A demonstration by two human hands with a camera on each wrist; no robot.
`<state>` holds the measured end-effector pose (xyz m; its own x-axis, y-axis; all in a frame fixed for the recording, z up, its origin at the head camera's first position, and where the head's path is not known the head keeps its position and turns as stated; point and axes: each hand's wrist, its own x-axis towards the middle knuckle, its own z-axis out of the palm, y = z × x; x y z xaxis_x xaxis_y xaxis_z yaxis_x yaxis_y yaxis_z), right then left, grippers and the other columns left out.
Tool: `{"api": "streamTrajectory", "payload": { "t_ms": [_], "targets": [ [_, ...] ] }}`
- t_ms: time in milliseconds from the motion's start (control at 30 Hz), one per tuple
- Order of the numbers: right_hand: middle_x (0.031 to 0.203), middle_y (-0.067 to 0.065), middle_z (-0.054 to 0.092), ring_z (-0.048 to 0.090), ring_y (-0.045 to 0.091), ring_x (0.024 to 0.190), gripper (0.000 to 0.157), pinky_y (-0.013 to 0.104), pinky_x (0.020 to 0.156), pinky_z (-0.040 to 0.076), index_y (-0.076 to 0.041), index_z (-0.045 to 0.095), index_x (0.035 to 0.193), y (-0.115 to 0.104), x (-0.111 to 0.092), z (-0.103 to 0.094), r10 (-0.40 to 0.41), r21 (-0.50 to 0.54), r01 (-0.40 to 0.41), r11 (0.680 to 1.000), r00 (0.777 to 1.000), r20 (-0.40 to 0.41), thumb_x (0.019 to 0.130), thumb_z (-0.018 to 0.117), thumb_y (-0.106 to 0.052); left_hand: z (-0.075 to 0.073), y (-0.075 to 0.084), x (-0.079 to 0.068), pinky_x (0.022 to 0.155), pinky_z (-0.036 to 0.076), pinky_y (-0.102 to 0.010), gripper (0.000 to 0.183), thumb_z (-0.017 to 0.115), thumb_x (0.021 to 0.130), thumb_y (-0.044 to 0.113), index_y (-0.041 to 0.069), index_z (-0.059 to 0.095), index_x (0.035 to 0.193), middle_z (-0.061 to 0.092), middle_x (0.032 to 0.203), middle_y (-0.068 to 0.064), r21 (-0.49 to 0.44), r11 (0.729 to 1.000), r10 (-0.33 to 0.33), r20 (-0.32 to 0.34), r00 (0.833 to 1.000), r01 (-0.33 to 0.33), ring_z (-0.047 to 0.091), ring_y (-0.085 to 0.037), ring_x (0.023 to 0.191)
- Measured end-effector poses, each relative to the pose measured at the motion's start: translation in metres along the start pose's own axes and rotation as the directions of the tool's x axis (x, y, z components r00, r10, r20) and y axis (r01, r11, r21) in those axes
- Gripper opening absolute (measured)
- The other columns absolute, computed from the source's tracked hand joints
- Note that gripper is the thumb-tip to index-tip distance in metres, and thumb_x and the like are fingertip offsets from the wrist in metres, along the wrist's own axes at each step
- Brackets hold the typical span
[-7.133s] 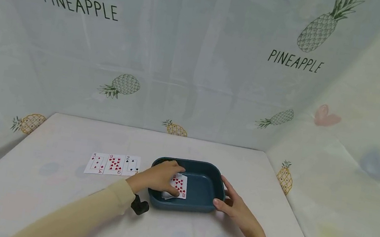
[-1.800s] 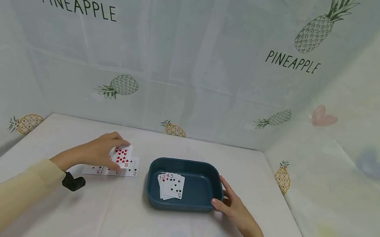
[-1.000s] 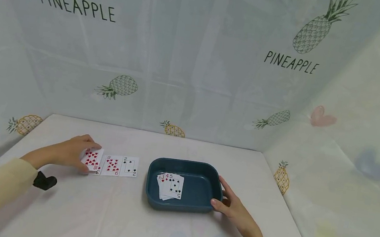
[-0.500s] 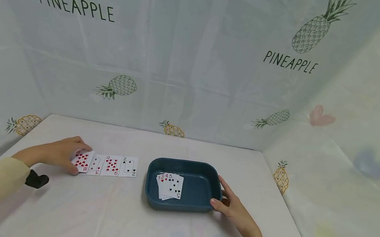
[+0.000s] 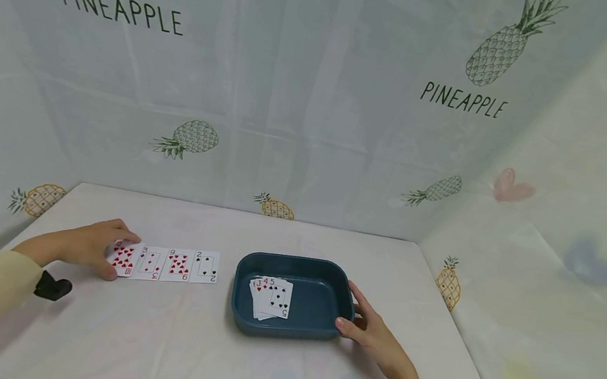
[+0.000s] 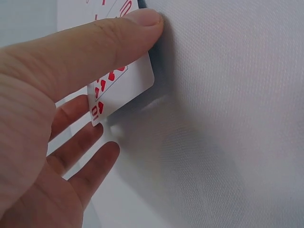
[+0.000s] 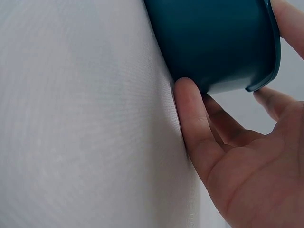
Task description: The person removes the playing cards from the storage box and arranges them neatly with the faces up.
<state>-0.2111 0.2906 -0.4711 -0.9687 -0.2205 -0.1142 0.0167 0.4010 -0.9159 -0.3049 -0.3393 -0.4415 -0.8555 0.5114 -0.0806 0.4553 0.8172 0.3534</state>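
Note:
At the left end of a row of playing cards, my left hand [image 5: 88, 243] pinches the ten of hearts [image 5: 124, 259] by its edges. In the left wrist view the thumb lies across that card [image 6: 128, 88], with fingers at its far side. To its right, face up, lie the three of diamonds [image 5: 150, 264], the nine of hearts [image 5: 178, 265] and a black two [image 5: 205, 267]. My right hand [image 5: 378, 336] holds the right end of a dark teal dish [image 5: 312, 332], thumb at the front and fingers behind. A fanned stack of cards [image 5: 272, 298], a five on top, lies inside the dish.
A pale cloth covers the table [image 5: 231, 373]. Behind it and at the sides hang curtains [image 5: 316, 100] printed with pineapples. Each wrist wears a small black device, such as the left wrist camera [image 5: 53, 286].
My left hand has taken the ten of hearts from the dish, carried it left over the row and brought it down beside the three. My right hand has stayed on the dish.

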Motion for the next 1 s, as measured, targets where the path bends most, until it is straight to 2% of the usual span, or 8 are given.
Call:
{"api": "streamTrajectory", "payload": {
  "t_ms": [267,500,733,1000],
  "targets": [
    [0.163,0.024,0.041,0.056,0.035,0.138,0.083,0.053,0.109,0.049,-0.039,0.025,0.169,0.0018,0.0012,0.0008,-0.004,-0.002,0.004,1.0,1.0,-0.005,0.101,0.072,-0.027,0.0006,-0.0003,-0.0033,0.096,0.049,-0.047,0.08,0.097,0.072,0.03,0.004,0.064,0.14,0.058,0.128,-0.006,-0.019,1.0,-0.018,0.011,1.0,0.018,0.056,-0.027,0.115],
    [0.163,0.022,0.042,0.056,0.034,0.138,0.084,0.05,0.108,0.048,-0.039,0.025,0.169,0.0012,0.0009,0.0006,-0.007,-0.001,0.007,1.0,1.0,-0.004,0.101,0.072,-0.026,-0.0005,-0.0002,-0.0039,0.096,0.05,-0.05,0.08,0.097,0.072,0.028,0.005,0.064,0.141,0.058,0.128,-0.008,-0.015,0.999,-0.027,0.027,0.999,0.028,0.056,-0.029,0.115],
    [0.163,0.025,0.041,0.056,0.035,0.138,0.085,0.054,0.109,0.048,-0.035,0.023,0.17,-0.0006,-0.0005,-0.0003,-0.02,-0.014,0.02,1.0,1.0,0.004,0.101,0.072,-0.028,-0.001,-0.0022,-0.0036,0.096,0.049,-0.05,0.081,0.097,0.072,0.029,0.006,0.063,0.142,0.059,0.128,-0.007,-0.005,1.0,-0.03,0.036,0.999,0.03,0.057,-0.028,0.115],
    [0.164,0.023,0.04,0.055,0.034,0.139,0.086,0.05,0.109,0.049,-0.038,0.023,0.17,-0.0003,-0.0004,-0.0001,-0.002,0.012,0.002,1.0,1.0,-0.001,0.102,0.073,-0.025,-0.001,-0.0017,-0.0039,0.097,0.049,-0.054,0.084,0.098,0.071,0.031,0.005,0.063,0.142,0.059,0.13,-0.01,-0.016,0.999,-0.04,0.038,0.998,0.041,0.057,-0.032,0.117]
  ]
}}
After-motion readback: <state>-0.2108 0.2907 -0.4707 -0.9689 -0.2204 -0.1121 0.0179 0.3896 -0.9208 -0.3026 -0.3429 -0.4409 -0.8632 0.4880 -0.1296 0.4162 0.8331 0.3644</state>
